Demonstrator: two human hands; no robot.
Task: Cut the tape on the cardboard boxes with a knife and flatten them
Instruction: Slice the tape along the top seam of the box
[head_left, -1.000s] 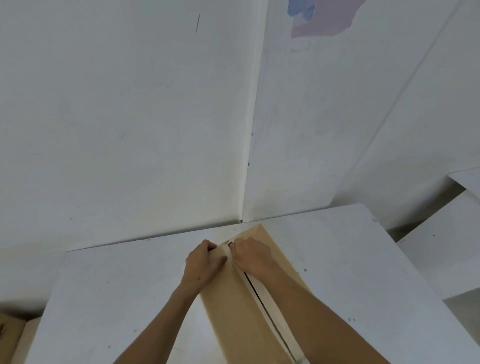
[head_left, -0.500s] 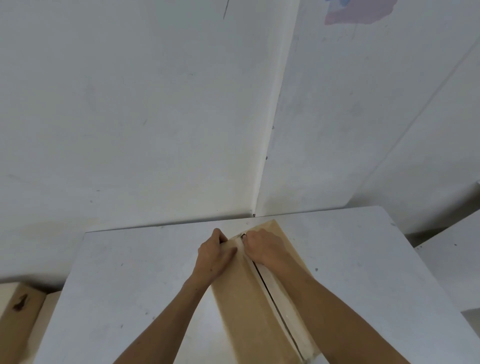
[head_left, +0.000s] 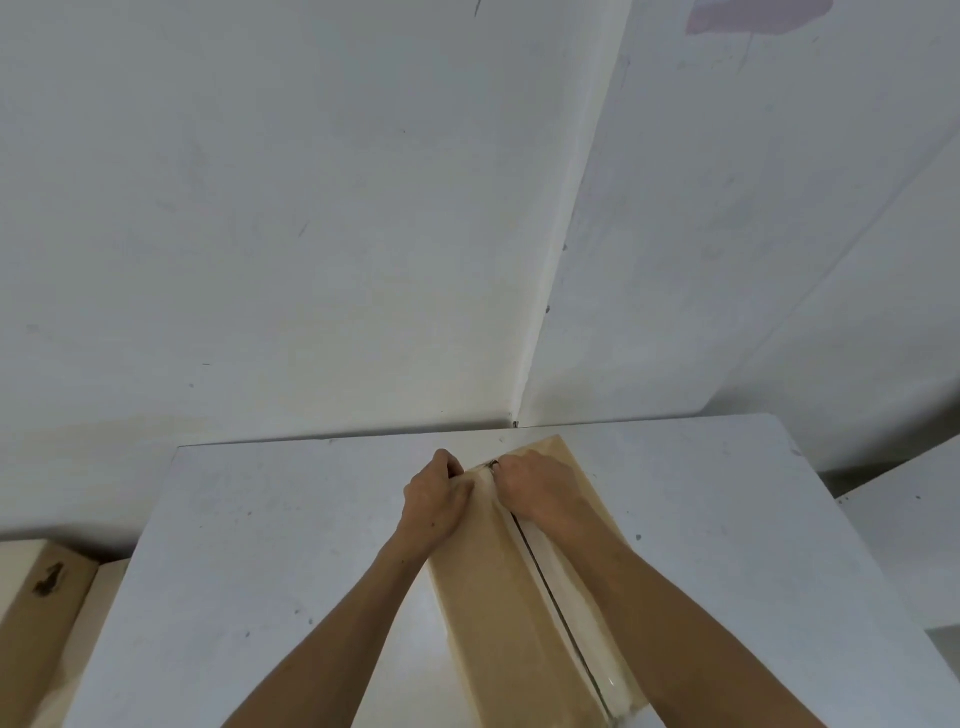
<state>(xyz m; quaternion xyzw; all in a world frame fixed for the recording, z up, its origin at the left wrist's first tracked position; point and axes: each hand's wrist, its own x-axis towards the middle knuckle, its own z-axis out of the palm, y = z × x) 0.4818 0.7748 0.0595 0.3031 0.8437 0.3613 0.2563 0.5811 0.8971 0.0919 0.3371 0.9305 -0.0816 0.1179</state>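
Both hands (head_left: 436, 499) (head_left: 535, 488) grip the box's (head_left: 493, 597) far end — apparently — long axis running away.

The near end of the cardboard box (head_left: 498, 613) was cut off by the bottom edge of the picture; its far end lay hidden under the left hand (head_left: 435, 501) and the right hand (head_left: 537, 488), so what the curled fingers held could not be told; a small dark thing between the hands was too small to name. At the left edge a second cardboard box (head_left: 36, 618) was cropped; the dark mark on it was unreadable.
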